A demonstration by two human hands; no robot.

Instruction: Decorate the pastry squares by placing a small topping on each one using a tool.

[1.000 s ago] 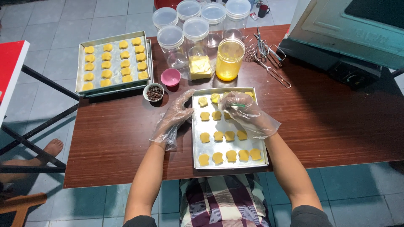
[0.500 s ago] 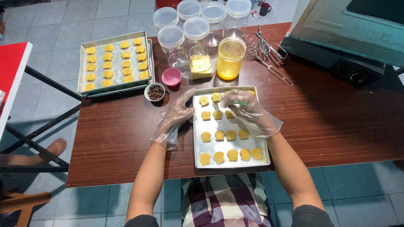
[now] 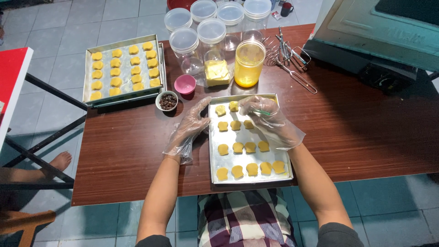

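I sit at a brown wooden worktop (image 3: pixel 366 137) with a metal baking tray (image 3: pixel 215 160) in front of me, both hands in loose clear plastic gloves. My left hand (image 3: pixel 192 126) rests at the tray's left edge, fingers spread and flat, its grip apart and holding nothing. My right hand (image 3: pixel 265 116) hovers over the upper right part of the tray, its grip pinched together on a thin green stick (image 3: pixel 263 112), the tip pointing left toward the yellow dough pieces (image 3: pixel 242 147) in the upper rows. These pieces lie in rows across the tray, apart from one another.

Beyond my left hand stand a small bowl of dark bits (image 3: pixel 167 101) and a pink cup (image 3: pixel 185 84). A second tray of yellow pieces (image 3: pixel 122 68) sits at the far left corner of the worktop. Behind my tray are clear lidded jars (image 3: pixel 196 34), a block of butter (image 3: pixel 216 72) in a clear tub, and a jar of yellow liquid (image 3: pixel 248 64). Wire beaters (image 3: pixel 288 57) lie to the right of it, near a grey oven (image 3: pixel 379 32).
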